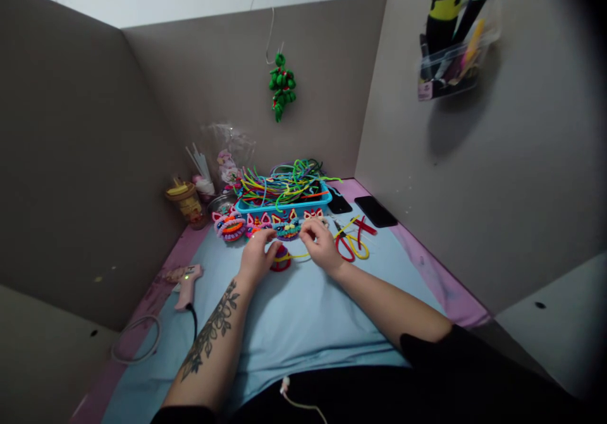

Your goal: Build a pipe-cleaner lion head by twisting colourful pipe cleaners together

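My left hand is curled with thumb and fingertips brought close together. Just beside it, a small red and purple pipe-cleaner piece rests on the blue cloth. A yellow pipe cleaner runs from that piece toward my right hand, whose fingers are bent into a pinch above it. Whatever either pinch holds is too small to make out. Behind my hands stands a row of colourful pipe-cleaner animal heads, among them a pink and purple head and a teal head; my fingers partly cover others.
A blue tray of loose pipe cleaners stands at the back. Scissors and red strips lie to the right, near a phone. To the left are a pink glue gun and a cup. Grey panels surround the table.
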### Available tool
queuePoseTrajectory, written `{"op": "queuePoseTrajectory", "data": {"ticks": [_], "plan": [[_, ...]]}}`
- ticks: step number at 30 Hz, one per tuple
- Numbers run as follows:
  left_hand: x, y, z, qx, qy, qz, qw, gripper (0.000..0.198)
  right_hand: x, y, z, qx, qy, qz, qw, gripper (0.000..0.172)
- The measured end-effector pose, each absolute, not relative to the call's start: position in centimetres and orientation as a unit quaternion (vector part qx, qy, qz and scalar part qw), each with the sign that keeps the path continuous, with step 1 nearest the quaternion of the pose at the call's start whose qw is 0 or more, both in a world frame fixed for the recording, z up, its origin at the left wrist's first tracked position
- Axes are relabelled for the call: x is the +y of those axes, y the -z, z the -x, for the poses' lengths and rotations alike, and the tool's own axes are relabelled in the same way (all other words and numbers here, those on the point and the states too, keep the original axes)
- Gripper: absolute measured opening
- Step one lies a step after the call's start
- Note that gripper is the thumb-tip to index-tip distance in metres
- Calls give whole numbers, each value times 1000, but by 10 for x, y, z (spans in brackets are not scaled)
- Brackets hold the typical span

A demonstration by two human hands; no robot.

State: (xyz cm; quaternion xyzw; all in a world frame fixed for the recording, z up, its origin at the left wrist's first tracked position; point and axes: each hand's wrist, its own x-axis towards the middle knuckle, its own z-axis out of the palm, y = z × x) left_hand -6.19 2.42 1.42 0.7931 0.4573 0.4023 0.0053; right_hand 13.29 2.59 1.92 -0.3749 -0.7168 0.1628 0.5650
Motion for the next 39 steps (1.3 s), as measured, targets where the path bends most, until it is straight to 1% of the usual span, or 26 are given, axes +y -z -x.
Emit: {"op": "queuePoseTrajectory", "data": {"ticks": [1, 3, 5, 6, 8, 12, 16, 19, 25, 32, 35, 39], "plan": [[26, -16, 65, 463, -396, -793, 19, 20, 31, -16, -137, -724, -168, 398, 538, 15], [29, -18, 70, 462, -362, -809, 43, 17, 41, -9, -145, -762, -161, 439, 448, 20], [29, -21, 72, 444, -336, -828, 69, 18, 46, -1, -148, -784, -131, 466, 389, 9], [29, -21, 72, 430, -328, -837, 84, 18, 46, 1, -147, -794, -123, 465, 373, 9], [26, -22, 71, 400, -315, -853, 113, 23, 43, 4, -144, -816, -123, 438, 356, 18], [22, -17, 65, 400, -282, -861, 141, 41, 33, 6, -133, -861, -139, 395, 290, 12], [22, -12, 62, 419, -248, -860, 152, 47, 31, 11, -128, -873, -123, 406, 241, 11], [21, -13, 61, 421, -246, -859, 158, 46, 33, 13, -127, -875, -115, 407, 234, 8], [20, -13, 60, 426, -261, -847, 181, 48, 32, 11, -127, -875, -113, 408, 236, 8], [20, -14, 59, 420, -270, -844, 197, 48, 31, 13, -124, -846, -148, 412, 305, 3], [20, -15, 59, 421, -273, -845, 188, 48, 30, 13, -121, -826, -165, 417, 342, 7], [19, -15, 58, 416, -276, -845, 191, 48, 31, 14, -118, -818, -171, 422, 352, 7]]}}
